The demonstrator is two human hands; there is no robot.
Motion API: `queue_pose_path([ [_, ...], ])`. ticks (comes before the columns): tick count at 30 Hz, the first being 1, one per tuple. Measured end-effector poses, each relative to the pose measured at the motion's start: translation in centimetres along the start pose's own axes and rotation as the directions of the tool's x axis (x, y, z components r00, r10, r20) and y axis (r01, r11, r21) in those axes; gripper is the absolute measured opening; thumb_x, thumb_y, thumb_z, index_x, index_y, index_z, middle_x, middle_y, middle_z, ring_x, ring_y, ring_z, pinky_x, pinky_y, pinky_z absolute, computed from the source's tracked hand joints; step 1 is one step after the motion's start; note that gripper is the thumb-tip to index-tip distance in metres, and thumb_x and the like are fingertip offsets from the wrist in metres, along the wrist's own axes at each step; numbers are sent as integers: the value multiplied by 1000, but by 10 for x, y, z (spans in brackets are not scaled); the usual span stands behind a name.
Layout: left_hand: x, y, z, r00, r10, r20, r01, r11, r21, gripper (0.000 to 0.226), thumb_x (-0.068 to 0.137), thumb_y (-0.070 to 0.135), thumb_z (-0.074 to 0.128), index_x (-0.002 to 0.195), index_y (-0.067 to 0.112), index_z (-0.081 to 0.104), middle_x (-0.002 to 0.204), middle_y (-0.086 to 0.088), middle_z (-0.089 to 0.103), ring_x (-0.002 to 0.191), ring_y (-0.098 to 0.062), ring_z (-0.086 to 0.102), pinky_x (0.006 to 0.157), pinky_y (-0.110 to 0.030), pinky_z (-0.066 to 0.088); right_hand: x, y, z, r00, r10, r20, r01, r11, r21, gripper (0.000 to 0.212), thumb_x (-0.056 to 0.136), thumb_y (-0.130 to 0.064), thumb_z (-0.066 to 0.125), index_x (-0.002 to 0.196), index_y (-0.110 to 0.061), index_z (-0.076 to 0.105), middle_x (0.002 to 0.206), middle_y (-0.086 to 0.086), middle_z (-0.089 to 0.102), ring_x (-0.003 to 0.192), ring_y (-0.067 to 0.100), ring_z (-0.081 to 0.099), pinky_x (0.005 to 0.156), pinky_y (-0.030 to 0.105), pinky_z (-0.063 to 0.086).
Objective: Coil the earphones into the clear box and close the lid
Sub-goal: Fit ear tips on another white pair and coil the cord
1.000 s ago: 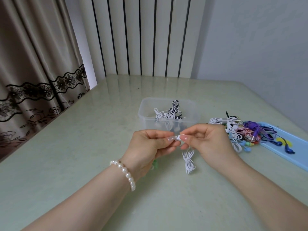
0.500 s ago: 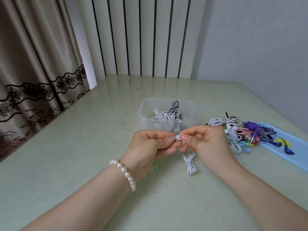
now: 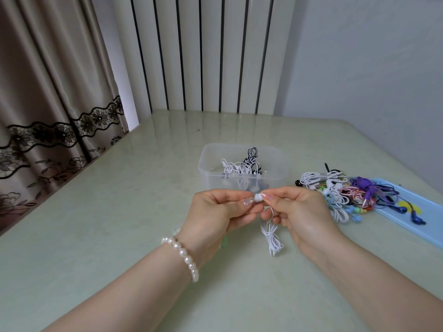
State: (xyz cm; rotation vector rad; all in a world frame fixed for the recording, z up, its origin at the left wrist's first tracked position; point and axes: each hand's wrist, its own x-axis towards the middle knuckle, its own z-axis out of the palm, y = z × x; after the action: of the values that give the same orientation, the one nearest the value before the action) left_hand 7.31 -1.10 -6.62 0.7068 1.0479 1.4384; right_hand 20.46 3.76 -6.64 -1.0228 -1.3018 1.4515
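Little changed in the last second: left hand (image 3: 217, 212) and right hand (image 3: 296, 209) stayed pinched on white earphones (image 3: 272, 238), bundle dangling before clear box (image 3: 242, 180); wrap unfinished, likely.

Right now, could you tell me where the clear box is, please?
In the head view, the clear box sits open on the table just beyond both hands, left of the pile of loose earphones.
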Motion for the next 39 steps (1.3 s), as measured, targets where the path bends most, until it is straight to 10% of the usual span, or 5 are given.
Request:
queue_pose_path([
  [7, -3, 1, 4, 997, -40, 72, 46, 995, -89, 33, 85, -14, 48, 113, 1, 54, 89, -19, 71, 71, -20, 71, 66, -23, 58, 0, 6, 3, 927, -374, -28, 342, 873, -348, 27, 76, 2, 68, 64, -22, 65, 50, -7, 64, 44, 5, 57, 51, 16, 48],
  [18, 5, 6, -6, 999, 37, 0, -37, 999, -15, 17, 82, -10, 54, 93, -1, 63, 81, -14, 72, 70, -19, 70, 68, -26, 57, 5, -2, -8, 990, -128, 56, 135, 981, -140, 13, 78, -2, 64, 75, -13, 70, 62, -3, 71, 50, 7, 60, 49, 13, 42],
  [39, 17, 13, -20, 986, 156, 60, -165, 858, 487, 18, 78, -7, 65, 69, 8, 67, 66, -6, 66, 66, -19, 58, 62, -19, 51, 57, -120, 4, 961, -266, -76, 266, 964, -10, 12, 83, -3, 61, 75, -11, 65, 57, 0, 64, 48, 6, 59, 51, 17, 43],
])
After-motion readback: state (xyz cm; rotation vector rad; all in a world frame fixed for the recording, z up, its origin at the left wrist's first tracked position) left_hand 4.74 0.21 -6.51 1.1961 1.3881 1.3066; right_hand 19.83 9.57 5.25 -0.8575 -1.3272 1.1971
